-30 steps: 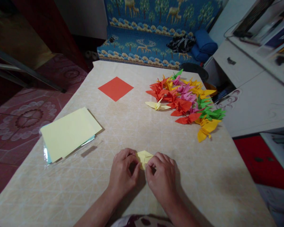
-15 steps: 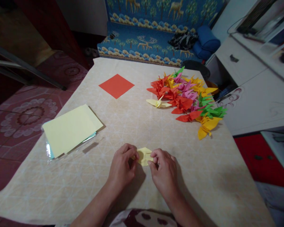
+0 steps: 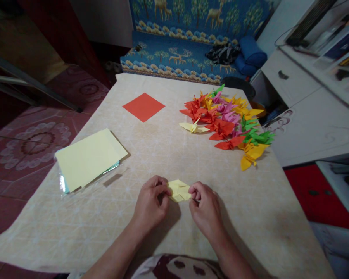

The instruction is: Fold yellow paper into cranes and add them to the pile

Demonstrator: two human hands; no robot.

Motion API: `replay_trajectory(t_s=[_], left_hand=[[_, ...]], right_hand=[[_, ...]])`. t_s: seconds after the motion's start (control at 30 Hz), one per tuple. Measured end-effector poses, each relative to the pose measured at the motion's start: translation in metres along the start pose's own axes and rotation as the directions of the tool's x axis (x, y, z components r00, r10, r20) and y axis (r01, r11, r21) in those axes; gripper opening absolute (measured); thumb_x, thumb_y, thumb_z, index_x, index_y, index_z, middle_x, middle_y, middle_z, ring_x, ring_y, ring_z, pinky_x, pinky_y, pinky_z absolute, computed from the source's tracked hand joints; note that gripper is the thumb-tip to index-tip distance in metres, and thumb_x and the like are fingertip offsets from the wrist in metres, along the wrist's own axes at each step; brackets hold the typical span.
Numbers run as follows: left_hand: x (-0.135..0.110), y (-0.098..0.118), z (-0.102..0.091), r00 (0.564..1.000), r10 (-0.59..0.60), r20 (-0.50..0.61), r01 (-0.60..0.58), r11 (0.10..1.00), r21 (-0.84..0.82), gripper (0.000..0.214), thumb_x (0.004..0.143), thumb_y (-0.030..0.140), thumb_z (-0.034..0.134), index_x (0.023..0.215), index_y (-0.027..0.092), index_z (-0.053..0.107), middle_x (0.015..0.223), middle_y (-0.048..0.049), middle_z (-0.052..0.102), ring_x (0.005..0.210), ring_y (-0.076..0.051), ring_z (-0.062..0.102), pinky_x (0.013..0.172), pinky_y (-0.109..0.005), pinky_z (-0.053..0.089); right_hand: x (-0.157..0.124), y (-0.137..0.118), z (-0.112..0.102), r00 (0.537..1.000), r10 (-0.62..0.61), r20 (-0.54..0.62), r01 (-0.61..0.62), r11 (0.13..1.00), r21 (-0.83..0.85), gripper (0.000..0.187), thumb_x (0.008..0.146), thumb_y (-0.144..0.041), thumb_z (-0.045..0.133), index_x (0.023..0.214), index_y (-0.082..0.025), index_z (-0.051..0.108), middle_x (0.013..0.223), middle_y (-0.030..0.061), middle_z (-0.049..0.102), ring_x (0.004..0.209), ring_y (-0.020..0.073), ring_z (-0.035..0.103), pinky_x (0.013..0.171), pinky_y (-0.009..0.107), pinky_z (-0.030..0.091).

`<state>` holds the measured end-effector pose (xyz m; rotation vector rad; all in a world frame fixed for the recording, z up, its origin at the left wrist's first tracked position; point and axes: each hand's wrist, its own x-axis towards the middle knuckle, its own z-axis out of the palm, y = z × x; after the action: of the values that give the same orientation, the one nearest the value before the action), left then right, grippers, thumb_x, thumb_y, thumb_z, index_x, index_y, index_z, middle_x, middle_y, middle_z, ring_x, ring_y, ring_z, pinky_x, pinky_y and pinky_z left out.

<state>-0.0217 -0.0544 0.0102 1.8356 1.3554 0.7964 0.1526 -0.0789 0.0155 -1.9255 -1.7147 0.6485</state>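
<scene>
Folded paper (image 3: 179, 190): pale yellow, matte, thin; it is forming a small, many-sided, flattish shape, with crease lines and overlapping flaps showing near its middle. It is lying just over the cloth, between the two sets of fingers, its point at the top facing away from them.

Left hand (image 3: 151, 197): fingers are curling inward and grasping the left end of the folded paper, covering its tip. Right hand (image 3: 205, 203): fingers are bending in and pinching the right end at its edge. The middle of the folded paper is staying uncovered between the fingertips. Underside contact is not showing.

Beneath the fingers, a tablecloth (image 3: 151, 155) is spreading, cream, printed with fine pale lines crossing in star-like figures.

Left of the left fingers, a stack of paper (image 3: 90, 161) is resting: flat pale yellow sheets on top, blue-green edges showing below, clear shiny plastic (image 3: 64, 184) peeking out. Beyond the fingertips, a red sheet (image 3: 144, 107) is lying flat, appearing diamond-shaped. Beyond the right fingers, paper birds (image 3: 223, 126) are crowding together, sharp-winged, in red, orange-yellow, pink and green; one pale yellow bird (image 3: 194, 127) is sitting at their near left edge.
</scene>
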Motion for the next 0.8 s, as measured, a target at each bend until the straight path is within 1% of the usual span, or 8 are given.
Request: replay_trajectory(t_s=[0.1,0.2,0.27,0.37,0.5,0.57,0.7,0.8], left_hand=[[0.000,0.003,0.003,1.000,-0.003,-0.019,0.005,0.997,0.072,0.007,0.075,0.014,0.056,0.069,0.017,0.061,0.085,-0.0046,0.055,0.081,-0.019,0.054,0.072,-0.032,0.044],[0.000,0.003,0.006,0.999,-0.018,-0.044,0.025,0.986,0.162,0.010,0.073,0.024,0.064,0.067,0.017,0.058,0.083,-0.0045,0.054,0.079,-0.020,0.053,0.072,-0.034,0.043],[0.001,0.001,0.008,0.999,-0.017,-0.046,0.026,0.981,0.191,0.009,0.074,0.022,0.062,0.068,0.018,0.057,0.083,-0.0044,0.055,0.078,-0.020,0.053,0.071,-0.034,0.043],[0.001,-0.002,0.007,0.999,-0.007,-0.033,0.013,0.984,0.179,0.007,0.072,0.011,0.057,0.072,0.018,0.056,0.083,-0.0040,0.055,0.079,-0.019,0.053,0.070,-0.033,0.042],[0.000,-0.008,0.004,1.000,0.021,-0.020,-0.019,0.996,0.085,0.022,0.067,0.001,0.051,0.079,0.019,0.056,0.085,-0.0039,0.057,0.081,-0.019,0.054,0.071,-0.031,0.043],[-0.002,-0.012,0.003,0.998,0.051,-0.023,-0.051,0.999,0.009,0.026,0.067,-0.001,0.049,0.082,0.019,0.057,0.087,-0.0041,0.058,0.084,-0.019,0.055,0.073,-0.031,0.044],[-0.007,-0.020,0.003,0.995,0.075,-0.068,-0.085,0.984,-0.157,0.025,0.070,-0.002,0.047,0.078,0.019,0.058,0.096,-0.0052,0.058,0.091,-0.018,0.057,0.076,-0.030,0.047],[-0.009,-0.022,0.001,0.989,0.049,-0.136,-0.082,0.965,-0.249,0.023,0.074,-0.001,0.047,0.076,0.018,0.060,0.102,-0.0056,0.056,0.093,-0.017,0.058,0.075,-0.029,0.048]], right_hand=[[-0.001,-0.005,0.002,0.999,0.017,-0.030,-0.017,1.000,-0.021,0.012,0.066,-0.015,0.058,0.075,-0.022,0.053,0.069,-0.0011,0.058,0.071,0.0180,0.054,0.069,0.029,0.036],[-0.003,-0.007,0.007,0.998,0.015,-0.062,-0.019,0.997,-0.070,0.014,0.068,-0.024,0.065,0.077,-0.022,0.054,0.071,-0.0011,0.059,0.073,0.0190,0.056,0.072,0.031,0.035],[-0.003,-0.006,0.009,0.997,0.000,-0.075,-0.006,0.996,-0.087,0.014,0.069,-0.022,0.065,0.078,-0.022,0.055,0.072,-0.0011,0.060,0.074,0.0192,0.056,0.073,0.032,0.034],[-0.003,-0.001,0.009,0.997,-0.032,-0.071,0.027,0.997,-0.075,0.012,0.070,-0.016,0.061,0.076,-0.022,0.054,0.071,-0.0013,0.060,0.073,0.0182,0.056,0.071,0.030,0.034],[-0.002,0.005,0.006,0.998,-0.046,-0.050,0.044,0.999,-0.026,0.014,0.068,-0.010,0.056,0.073,-0.022,0.051,0.069,-0.0013,0.057,0.069,0.0169,0.054,0.066,0.028,0.036],[-0.001,0.008,0.004,0.997,-0.049,-0.063,0.049,0.999,0.006,0.017,0.067,-0.007,0.054,0.075,-0.022,0.051,0.073,-0.0001,0.057,0.069,0.0165,0.053,0.065,0.027,0.039],[0.003,0.013,-0.003,0.997,-0.048,-0.068,0.050,0.998,0.036,0.023,0.071,-0.010,0.054,0.090,-0.021,0.056,0.091,0.0030,0.060,0.064,0.0139,0.052,0.063,0.026,0.042],[0.007,0.013,-0.009,0.999,-0.041,0.002,0.041,0.999,-0.031,0.028,0.071,-0.012,0.059,0.098,-0.023,0.059,0.090,0.0014,0.062,0.064,0.0139,0.053,0.062,0.026,0.042]])
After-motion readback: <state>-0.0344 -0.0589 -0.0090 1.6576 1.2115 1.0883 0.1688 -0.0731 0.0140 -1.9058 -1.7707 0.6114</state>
